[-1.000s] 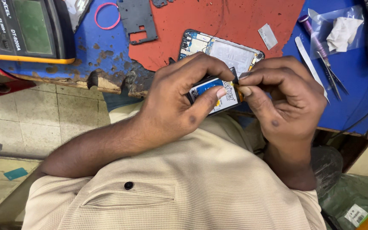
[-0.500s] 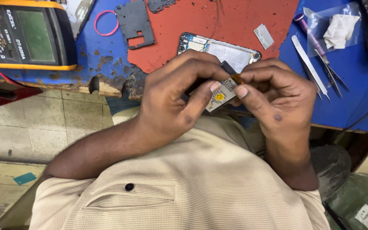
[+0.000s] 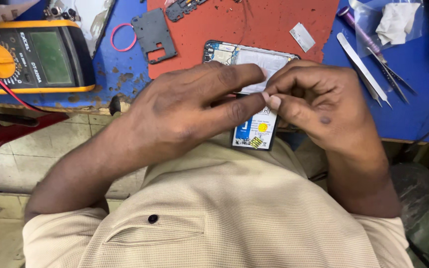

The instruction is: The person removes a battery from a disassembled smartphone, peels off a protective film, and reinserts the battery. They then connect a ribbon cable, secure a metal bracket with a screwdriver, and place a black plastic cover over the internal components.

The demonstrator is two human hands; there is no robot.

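The blue desk (image 3: 413, 114) fills the far side of the view, w/ a red mat (image 3: 254, 20) lying on it in the middle. At the far left sits a big yellow and grey meter (image 3: 31, 54). An opened phone (image 3: 251, 57) w/ its back off lies on the near edge of the mat, partly under the hands. The left hand (image 3: 189, 114) and right hand (image 3: 314, 106) meet over it, fingertips touching. Both are pinched narrow on the top of a small flat battery (image 3: 255, 130), which hangs down from them near the desk's edge, over the person's tan shirt (image 3: 224, 218). I think the step now is picking at sth on the battery's top end, maybe tape or a tab; it's too small to tell. The next move prob needs a slow, gentle pull so nothing tears or bends. Far left lie a dark cover plate (image 3: 154, 37) and a pink ring (image 3: 123, 37). Far right lie tweezers (image 3: 361, 67), a purple screwdriver (image 3: 361, 32) & a white cloth (image 3: 395, 22).
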